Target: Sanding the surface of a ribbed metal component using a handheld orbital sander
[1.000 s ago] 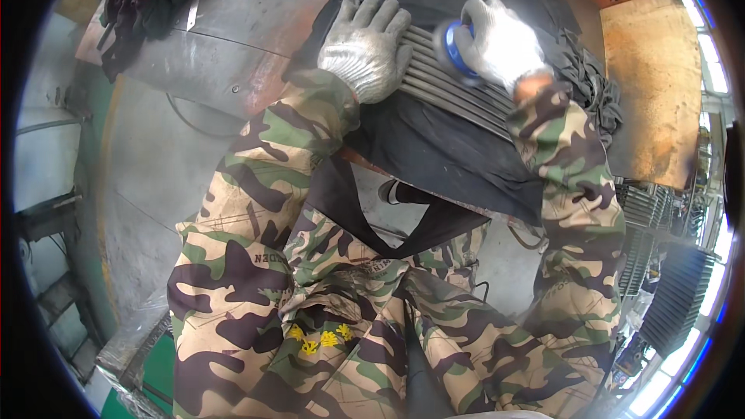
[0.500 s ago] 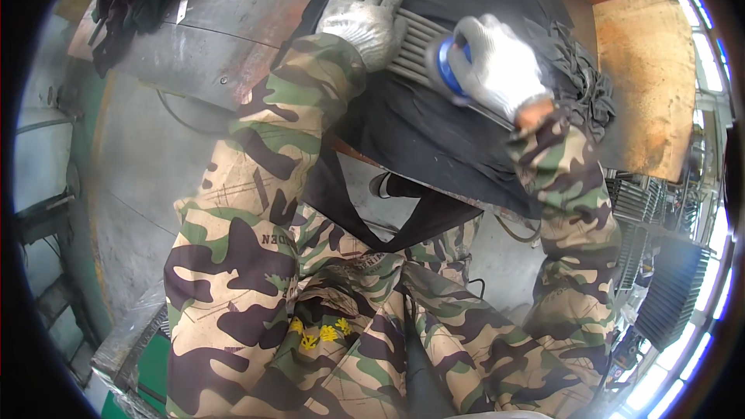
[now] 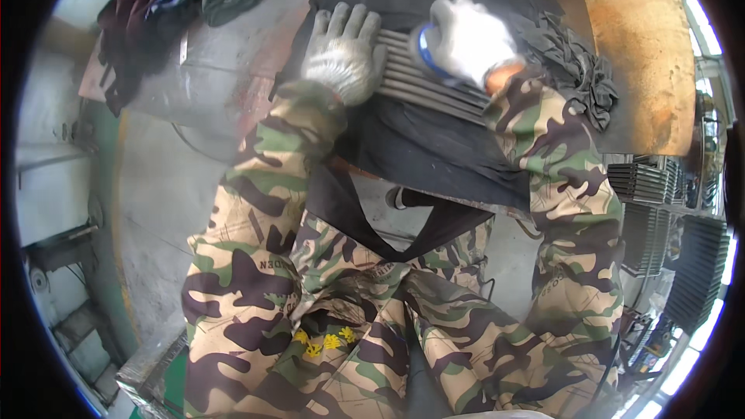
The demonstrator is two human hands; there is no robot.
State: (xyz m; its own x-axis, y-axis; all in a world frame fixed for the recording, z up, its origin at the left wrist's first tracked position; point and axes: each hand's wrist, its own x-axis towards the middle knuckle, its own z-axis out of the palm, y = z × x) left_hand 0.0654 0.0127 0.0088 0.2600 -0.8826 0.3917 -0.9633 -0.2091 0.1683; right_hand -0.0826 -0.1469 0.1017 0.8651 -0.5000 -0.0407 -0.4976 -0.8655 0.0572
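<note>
A grey metal grate of parallel bars (image 3: 423, 91) lies on a black cloth (image 3: 419, 143) spread over the table. My left hand (image 3: 344, 56), in a whitish knit glove, rests flat over the grate's left end with its fingers stretched out. Over the grate's right part, my gloved right hand (image 3: 475, 40) is closed round a round tool with a blue rim (image 3: 426, 48). The glove covers most of that tool and motion blurs it, so its exact kind does not show.
Crumpled dark cloth (image 3: 578, 70) lies right of the grate, beside a tan, stained board (image 3: 640, 54). Dark garments (image 3: 147, 19) are heaped on the table's far left. Stacked ribbed metal parts (image 3: 648, 233) stand at the right. The table's front edge runs close to my legs.
My right hand has moved the blue-rimmed tool up and left across the bars. My left hand stays flat on the grate's end. The whole view has shifted slightly.
</note>
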